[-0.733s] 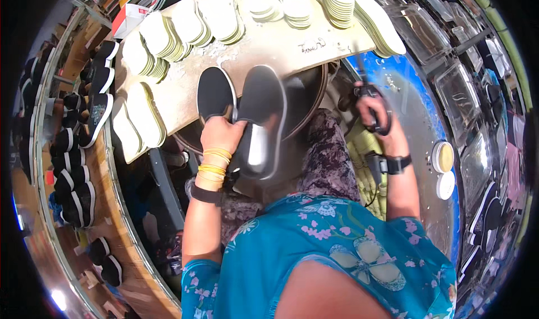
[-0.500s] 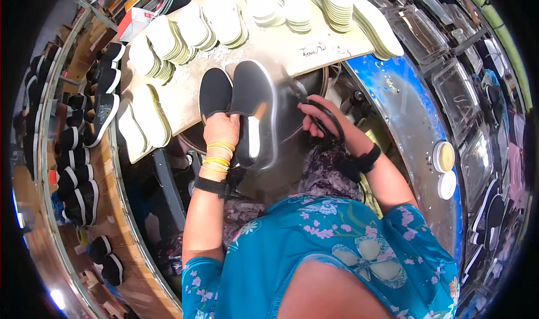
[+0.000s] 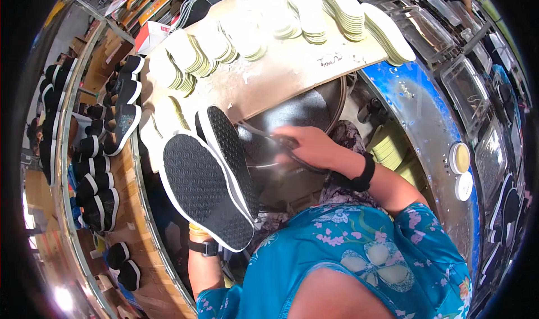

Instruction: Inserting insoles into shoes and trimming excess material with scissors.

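Note:
A pair of black slip-on shoes with white rims is held up with the patterned soles toward me. The left shoe (image 3: 196, 187) lies partly over the right shoe (image 3: 229, 150). Behind them my left hand is hidden; only the forearm with its dark wristband (image 3: 205, 247) and yellow bangles shows below. My right hand (image 3: 313, 144) is closed round the dark handles of scissors (image 3: 255, 130), whose blurred blades point toward the shoes. The blades are close to the right shoe's edge; whether they touch it I cannot tell.
Stacks of pale insoles (image 3: 342, 16) line the back of the board (image 3: 281, 91) in front of me. A dark round basin (image 3: 297, 108) is below it. More shoes fill the shelf (image 3: 137, 206) at the left. A blue-edged metal bench (image 3: 418, 133) with two round tins stands at the right.
The shoes have turned over from uppers to soles and come lower and nearer, covering my left hand. My right hand has moved left and down with the scissors, toward the shoes.

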A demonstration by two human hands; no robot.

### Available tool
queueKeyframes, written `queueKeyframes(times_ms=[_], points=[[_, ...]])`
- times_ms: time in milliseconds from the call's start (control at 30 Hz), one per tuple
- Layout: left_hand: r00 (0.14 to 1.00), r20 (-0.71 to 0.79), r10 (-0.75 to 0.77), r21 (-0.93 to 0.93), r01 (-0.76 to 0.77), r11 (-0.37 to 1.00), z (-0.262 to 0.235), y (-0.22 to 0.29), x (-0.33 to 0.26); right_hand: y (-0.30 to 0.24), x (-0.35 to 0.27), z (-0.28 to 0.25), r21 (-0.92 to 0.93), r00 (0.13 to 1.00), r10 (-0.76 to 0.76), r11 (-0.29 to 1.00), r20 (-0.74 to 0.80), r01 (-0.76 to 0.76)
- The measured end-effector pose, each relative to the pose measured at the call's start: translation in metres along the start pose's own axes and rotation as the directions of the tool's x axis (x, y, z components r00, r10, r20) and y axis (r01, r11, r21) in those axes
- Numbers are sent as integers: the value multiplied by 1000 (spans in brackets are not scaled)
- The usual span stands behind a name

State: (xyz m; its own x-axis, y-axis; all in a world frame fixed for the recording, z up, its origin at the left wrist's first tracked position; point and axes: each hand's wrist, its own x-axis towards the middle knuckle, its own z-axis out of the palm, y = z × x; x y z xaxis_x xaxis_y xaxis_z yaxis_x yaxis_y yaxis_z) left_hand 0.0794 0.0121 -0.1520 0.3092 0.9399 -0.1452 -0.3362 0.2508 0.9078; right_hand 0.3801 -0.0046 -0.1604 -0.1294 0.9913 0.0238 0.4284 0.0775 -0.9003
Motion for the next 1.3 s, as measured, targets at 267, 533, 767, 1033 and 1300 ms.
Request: queueKeyframes(times_ms=[267, 533, 767, 1033, 1300], points=[[994, 68, -82, 31, 80, 996, -3, -4, 4, -33, 20, 17, -77, 994, 21, 997, -110, -29], [959, 173, -224, 114, 206, 972, -4, -11, 22, -19, 0, 22, 32, 990, 124, 992, -71, -122], [952, 281, -122, 290, 37, 956, 21, -16, 33, -28, -19, 10, -38, 977, -97, 995, -189, 91], [955, 110, -277, 81, 269, 960, 32, -18, 35, 8, -24, -18, -37, 965, 63, 996, -254, -75], [963, 20, -270, -125, 270, 955, 17, -28, 59, 124, -155, -172, -254, 381, 299, 387, -875, -886]])
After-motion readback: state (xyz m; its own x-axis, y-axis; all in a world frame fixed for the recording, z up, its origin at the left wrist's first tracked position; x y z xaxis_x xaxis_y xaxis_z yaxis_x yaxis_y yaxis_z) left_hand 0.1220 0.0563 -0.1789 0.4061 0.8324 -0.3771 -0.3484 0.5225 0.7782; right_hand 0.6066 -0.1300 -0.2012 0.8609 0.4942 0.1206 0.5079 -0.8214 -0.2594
